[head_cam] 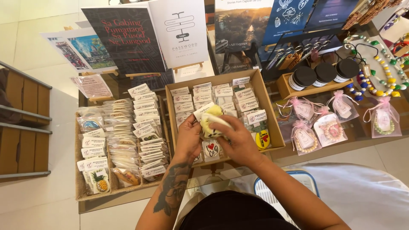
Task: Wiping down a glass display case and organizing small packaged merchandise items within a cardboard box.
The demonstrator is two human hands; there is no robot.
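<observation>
Both hands over cardboard box (267, 114) on bench: left hand (188, 135) & right hand (237, 137) fingers pinching one yellow packet (211, 120), lifted above rows of packets (238, 94) already filed; sorting looks mid-way.

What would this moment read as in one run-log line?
left hand: holds packet | right hand: holds same yellow packet | over cardboard box of packets | glass table

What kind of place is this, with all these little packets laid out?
Probably a souvenir or craft stall: an open cardboard box of small bagged trinkets, books propped on wooden easels, and pink ribbon-tied pouches of bead bracelets on a glass table.
</observation>
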